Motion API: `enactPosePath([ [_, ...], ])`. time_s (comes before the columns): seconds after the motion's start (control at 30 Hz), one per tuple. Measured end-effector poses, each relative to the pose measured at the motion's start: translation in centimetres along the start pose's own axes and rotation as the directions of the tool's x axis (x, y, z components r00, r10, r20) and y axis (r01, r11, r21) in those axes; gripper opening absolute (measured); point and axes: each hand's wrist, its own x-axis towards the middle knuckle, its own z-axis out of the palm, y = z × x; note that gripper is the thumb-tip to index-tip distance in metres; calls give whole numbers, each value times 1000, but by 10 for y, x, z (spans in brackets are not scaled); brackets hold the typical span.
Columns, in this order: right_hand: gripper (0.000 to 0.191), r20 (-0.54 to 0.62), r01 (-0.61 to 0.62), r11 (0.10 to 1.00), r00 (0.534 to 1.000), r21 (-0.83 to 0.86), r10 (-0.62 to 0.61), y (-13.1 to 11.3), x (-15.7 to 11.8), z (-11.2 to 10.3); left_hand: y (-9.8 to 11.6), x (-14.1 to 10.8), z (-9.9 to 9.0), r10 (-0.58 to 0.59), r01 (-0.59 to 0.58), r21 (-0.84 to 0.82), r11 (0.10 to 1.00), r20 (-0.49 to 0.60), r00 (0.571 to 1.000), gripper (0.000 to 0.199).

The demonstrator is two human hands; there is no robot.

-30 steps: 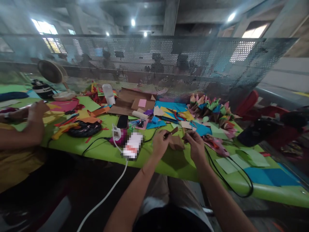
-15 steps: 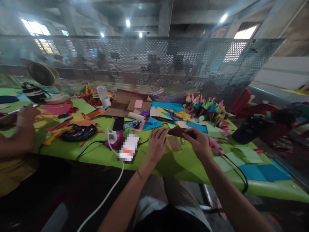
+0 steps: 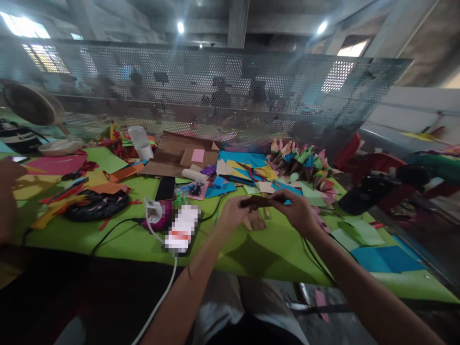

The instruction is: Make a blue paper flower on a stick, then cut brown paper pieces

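Observation:
Above the green table, a small piece of brown paper is stretched between my two hands, seen nearly edge-on. My left hand has its fingers closed on the paper's left end. At the other end my right hand pinches it between thumb and fingers. Another brown paper piece lies on the table just below them. A pink tool with a black cord is partly hidden behind my right wrist. Left of my left hand lies a lit phone with a white cable.
A purple adapter and a dark phone lie to the left. Colourful folded paper cones stand at back right, near a black bottle. Scissors rest on coloured paper. A co-worker's arm shows at far left.
The brown paper between my hands has turned from a raised, pointed shape to a thinner, edge-on one. My left fingers have curled in more. The whole view has shifted, with table items further left.

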Motion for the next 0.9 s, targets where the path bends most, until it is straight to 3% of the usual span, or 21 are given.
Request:
enactPosePath([
  [0.17,23,-145,-82,987,987,-140,62,35,43,-18,0,17,-13,-111,66,-234,970,-185,977,19],
  [0.27,25,11,-107,916,993,-387,121,57,77,-18,-3,22,-14,-151,63,-333,941,-246,958,29],
  [0.3,30,89,-105,872,982,-479,168,64,88,-14,-4,23,-14,-164,69,-352,934,-250,954,32],
  [0.4,36,180,-102,818,953,-566,243,85,116,9,-9,22,-15,-184,84,-367,926,-248,951,34],
  [0.6,45,245,-104,704,894,-703,376,120,148,57,-10,19,-20,-172,73,-344,936,-268,948,29],
  [0.73,44,248,-75,672,895,-737,371,126,155,72,-10,19,-18,-177,87,-329,940,-254,951,32],
  [0.9,45,253,-56,708,912,-704,323,121,158,76,-11,17,-18,-188,105,-300,948,-262,946,34],
])
